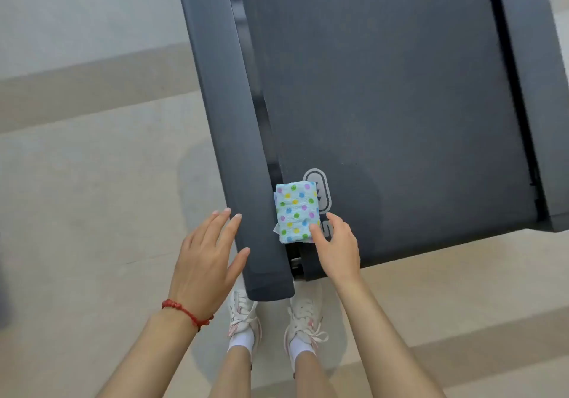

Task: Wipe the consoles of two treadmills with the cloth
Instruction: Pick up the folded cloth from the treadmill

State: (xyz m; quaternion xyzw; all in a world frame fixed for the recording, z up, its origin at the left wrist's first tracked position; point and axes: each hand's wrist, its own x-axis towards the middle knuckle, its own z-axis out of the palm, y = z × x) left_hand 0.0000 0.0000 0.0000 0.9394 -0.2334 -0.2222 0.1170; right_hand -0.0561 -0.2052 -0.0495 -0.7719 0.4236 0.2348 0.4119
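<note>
Reaching for the cloth [296, 212] folded on the belt [400, 90], right hand [334, 245] fingers touch its edge, gripping nothing; left hand [204, 262] spread open.

Head view, steeply downward over treadmill [385, 105].

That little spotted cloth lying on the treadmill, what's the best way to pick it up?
Pinch the folded pale-blue cloth with coloured dots across its narrow width, coming from its near right edge, where the right hand is. It lies flat as a thick folded pad at the dark treadmill belt's left edge, so both long sides probably offer a grip.
</note>
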